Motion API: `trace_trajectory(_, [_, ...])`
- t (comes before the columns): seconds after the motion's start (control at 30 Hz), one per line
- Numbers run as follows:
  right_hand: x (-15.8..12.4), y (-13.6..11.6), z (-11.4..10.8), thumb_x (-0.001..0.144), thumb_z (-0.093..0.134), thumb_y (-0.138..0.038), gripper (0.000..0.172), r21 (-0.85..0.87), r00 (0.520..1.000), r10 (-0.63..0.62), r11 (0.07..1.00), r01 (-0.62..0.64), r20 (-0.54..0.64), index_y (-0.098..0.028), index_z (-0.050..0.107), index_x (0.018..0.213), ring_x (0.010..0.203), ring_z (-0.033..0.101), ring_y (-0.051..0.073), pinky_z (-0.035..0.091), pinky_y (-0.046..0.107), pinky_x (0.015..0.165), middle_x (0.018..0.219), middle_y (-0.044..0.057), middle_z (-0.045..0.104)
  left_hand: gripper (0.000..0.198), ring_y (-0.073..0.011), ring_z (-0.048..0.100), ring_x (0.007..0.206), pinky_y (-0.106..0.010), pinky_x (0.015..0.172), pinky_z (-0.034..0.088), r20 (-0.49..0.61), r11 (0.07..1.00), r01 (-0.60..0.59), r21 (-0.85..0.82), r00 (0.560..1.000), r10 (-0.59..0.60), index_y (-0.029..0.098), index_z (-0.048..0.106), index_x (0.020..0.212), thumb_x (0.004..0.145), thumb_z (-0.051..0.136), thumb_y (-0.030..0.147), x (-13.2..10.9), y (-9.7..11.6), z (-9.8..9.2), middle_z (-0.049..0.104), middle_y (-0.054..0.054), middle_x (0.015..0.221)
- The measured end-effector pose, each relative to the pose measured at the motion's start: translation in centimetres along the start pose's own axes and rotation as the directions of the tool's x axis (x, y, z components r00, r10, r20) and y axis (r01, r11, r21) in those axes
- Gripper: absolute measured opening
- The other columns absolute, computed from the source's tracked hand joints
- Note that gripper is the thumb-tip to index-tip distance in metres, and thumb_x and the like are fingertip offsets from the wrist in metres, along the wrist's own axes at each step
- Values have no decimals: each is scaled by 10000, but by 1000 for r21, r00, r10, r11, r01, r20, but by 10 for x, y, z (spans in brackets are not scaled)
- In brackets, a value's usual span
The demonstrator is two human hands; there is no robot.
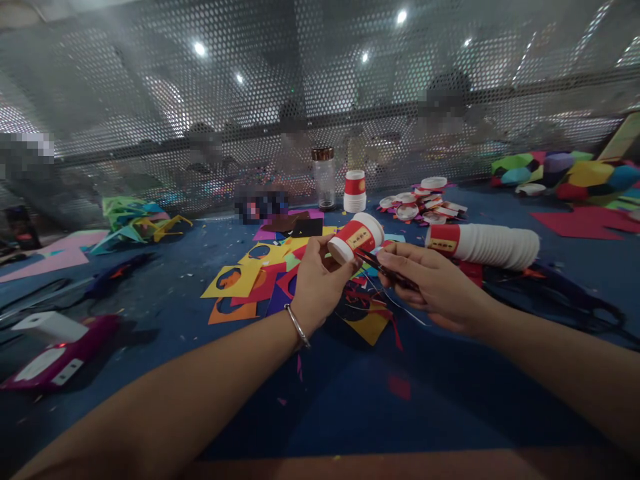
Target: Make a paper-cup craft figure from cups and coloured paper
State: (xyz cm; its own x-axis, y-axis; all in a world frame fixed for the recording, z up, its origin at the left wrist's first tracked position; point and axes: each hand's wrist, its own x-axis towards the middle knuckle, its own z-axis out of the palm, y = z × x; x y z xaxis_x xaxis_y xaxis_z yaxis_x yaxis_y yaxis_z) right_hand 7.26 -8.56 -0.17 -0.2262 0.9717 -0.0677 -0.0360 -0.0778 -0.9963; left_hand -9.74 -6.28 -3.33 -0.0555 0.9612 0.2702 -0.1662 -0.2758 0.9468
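My left hand, with a silver bangle at the wrist, is closed on a red and white paper cup. The cup lies tilted on its side above the table, with a gold label facing me. In my right hand is a pair of dark scissors, its tips against the cup's lower side. Below both hands lie coloured paper sheets with round holes and thin scraps. To the right of my right hand, a long stack of paper cups rests on its side.
Behind the cup stand a lidded glass jar and a short cup stack. Cut cup pieces are heaped to their right. A magenta power strip and a dark glue gun lie left. A perforated metal screen rises behind.
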Motion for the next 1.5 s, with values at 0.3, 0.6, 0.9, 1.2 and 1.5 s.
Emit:
trace_trajectory(0.3, [-1,-3,5,840,761,-424,285,25,999,-30,999,30,-15,-197,590,815,386,332,26,131,199,376,622,-32,610,502,-176,713,869,-330,798,579,14,1000,4,-21,1000,-4,200,544,1040,651,856,138,-4,-1,6,717,-47,999])
trace_trajectory(0.6, [-1,4,10,842,723,-603,418,-29,999,20,999,-19,46,-215,591,758,353,233,46,95,219,360,455,-85,428,556,-209,743,884,-347,782,604,-6,1000,-12,26,1000,12,210,522,997,601,908,149,-4,6,8,727,-53,990])
trace_trajectory(0.9, [-1,13,8,744,802,-634,486,33,1000,25,999,-25,14,-206,584,824,396,236,44,102,208,387,476,-112,365,409,-212,738,847,-370,787,584,106,986,-60,158,993,44,213,573,990,680,812,97,-5,6,3,743,-54,961])
trace_trajectory(1.2, [-2,9,8,723,839,-639,516,48,1000,-5,999,5,-6,-200,574,779,448,232,39,127,209,407,537,-111,347,486,-207,725,891,-373,847,566,144,998,48,27,988,-51,203,573,1025,652,882,157,-9,11,2,744,-79,1045])
trace_trajectory(1.5, [-1,5,5,785,817,-601,479,27,999,-36,999,36,11,-203,551,765,455,202,39,101,220,407,534,-114,337,208,-145,702,871,-309,918,566,156,891,313,-330,948,-276,160,675,990,840,785,253,-10,16,2,744,-70,1021])
